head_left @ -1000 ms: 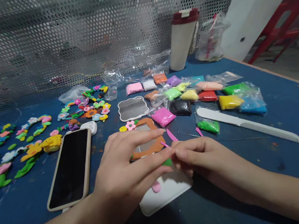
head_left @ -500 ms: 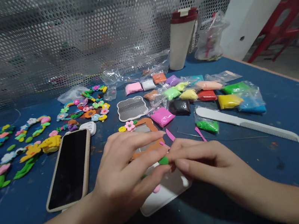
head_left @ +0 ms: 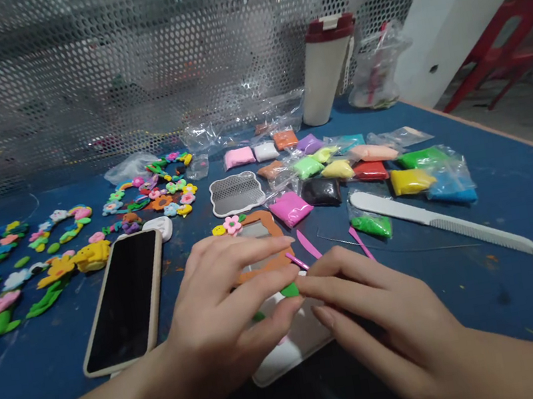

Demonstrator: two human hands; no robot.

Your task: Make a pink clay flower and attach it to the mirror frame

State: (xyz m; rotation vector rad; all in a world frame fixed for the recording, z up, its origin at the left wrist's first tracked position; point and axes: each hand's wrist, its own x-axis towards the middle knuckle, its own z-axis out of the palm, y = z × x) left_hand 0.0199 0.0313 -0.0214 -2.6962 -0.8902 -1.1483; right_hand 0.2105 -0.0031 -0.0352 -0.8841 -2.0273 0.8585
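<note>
Between thumb and index finger, my left hand (head_left: 226,300) pinches a small green piece of clay (head_left: 289,289). My right hand (head_left: 380,309) is just to its right, thumb and index finger apart, the index fingertip at the edge of the green piece. Under both hands lies a white board (head_left: 290,351), with bits of green and pink partly hidden on it. Behind my left hand is a mirror with a brown clay border (head_left: 270,222), topped by a pink clay flower (head_left: 233,224) and a yellow clay piece (head_left: 219,230). Pink modelling tools (head_left: 309,244) lie behind my fingers.
A phone (head_left: 124,303) and several clay-decorated pieces (head_left: 61,228) lie left. Further back are a plain mirror (head_left: 237,194) and bags of coloured clay (head_left: 291,208). A white comb (head_left: 442,222) lies right. A tumbler (head_left: 327,72) stands by the perforated metal panel (head_left: 124,67).
My right thumb and index finger have parted, and the hand has eased slightly away from the green clay. My left hand stays in place, still pinching it.
</note>
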